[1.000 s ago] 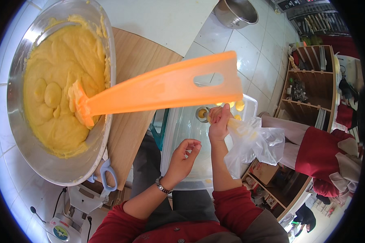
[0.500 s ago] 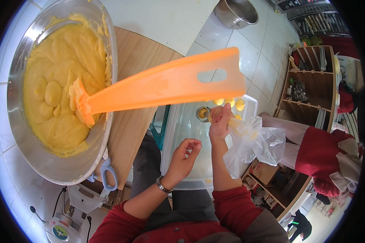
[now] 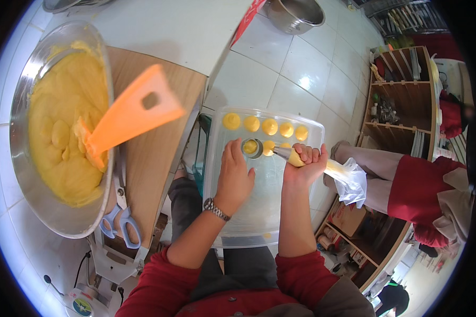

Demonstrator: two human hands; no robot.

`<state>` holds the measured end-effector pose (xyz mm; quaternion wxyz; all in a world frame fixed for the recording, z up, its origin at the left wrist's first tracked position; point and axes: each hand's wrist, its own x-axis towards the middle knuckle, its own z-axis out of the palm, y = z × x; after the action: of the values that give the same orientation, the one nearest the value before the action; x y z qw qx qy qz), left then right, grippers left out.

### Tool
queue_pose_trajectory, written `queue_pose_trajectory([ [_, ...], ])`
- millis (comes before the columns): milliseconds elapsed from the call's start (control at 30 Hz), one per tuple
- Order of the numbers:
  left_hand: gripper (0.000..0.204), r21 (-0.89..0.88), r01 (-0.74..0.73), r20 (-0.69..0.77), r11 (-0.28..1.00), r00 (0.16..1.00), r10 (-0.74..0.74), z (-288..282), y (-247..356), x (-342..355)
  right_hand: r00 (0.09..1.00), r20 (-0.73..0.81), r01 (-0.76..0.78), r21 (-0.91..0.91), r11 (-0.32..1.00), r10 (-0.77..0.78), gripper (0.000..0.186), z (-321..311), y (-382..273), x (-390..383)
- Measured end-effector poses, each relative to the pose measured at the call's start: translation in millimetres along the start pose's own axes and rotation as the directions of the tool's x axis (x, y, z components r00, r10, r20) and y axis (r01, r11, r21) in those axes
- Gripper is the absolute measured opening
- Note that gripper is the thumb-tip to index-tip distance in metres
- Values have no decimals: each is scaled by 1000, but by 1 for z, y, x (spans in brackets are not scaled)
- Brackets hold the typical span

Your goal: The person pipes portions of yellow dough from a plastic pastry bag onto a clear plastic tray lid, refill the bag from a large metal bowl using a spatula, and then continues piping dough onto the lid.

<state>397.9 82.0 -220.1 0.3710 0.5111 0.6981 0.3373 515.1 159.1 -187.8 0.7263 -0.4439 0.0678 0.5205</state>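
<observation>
My right hand [image 3: 307, 165] is wrapped round a clear piping bag [image 3: 337, 171] of yellow batter. The bag's metal nozzle [image 3: 282, 152] points left, over the mounds in a clear plastic tray [image 3: 248, 224]. My left hand [image 3: 235, 177] is over the tray with its fingers apart. Its fingers lie beside a small metal ring [image 3: 252, 148] with yellow batter inside; whether they touch it I cannot tell. Round yellow batter mounds [image 3: 269, 126] form a row along the tray's far side. Another mound [image 3: 268, 148] sits just right of the ring.
At left a large steel bowl [image 3: 98, 211] of yellow batter [image 3: 63, 127] holds an orange spatula [image 3: 135, 113]. Blue-handled scissors [image 3: 122, 214] lie by it on a wooden board [image 3: 153, 79]. A steel pot [image 3: 296, 16] is beyond. A person in red [image 3: 423, 185] stands at right, near wooden shelves [image 3: 402, 100].
My left hand has moved forward and opened out beside the ring. My right hand and the piping bag have turned, the nozzle now pointing left. The view has shifted, showing more of the tray.
</observation>
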Motion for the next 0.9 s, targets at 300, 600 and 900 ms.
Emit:
queue_pose_trajectory([
  [300,55,-31,-1,-9,1000,1000,1,13,-4,18,996,82,38,22,999,-39,45,0,-34,-3],
  [600,51,485,-120,-5,866,990,140,-31,21,8,984,164,70,-14,997,-67,45,-13,-50,2],
  [900,52,693,-46,34,720,999,31,-37,11,19,986,156,67,-59,996,-57,44,-11,-48,-4],
])
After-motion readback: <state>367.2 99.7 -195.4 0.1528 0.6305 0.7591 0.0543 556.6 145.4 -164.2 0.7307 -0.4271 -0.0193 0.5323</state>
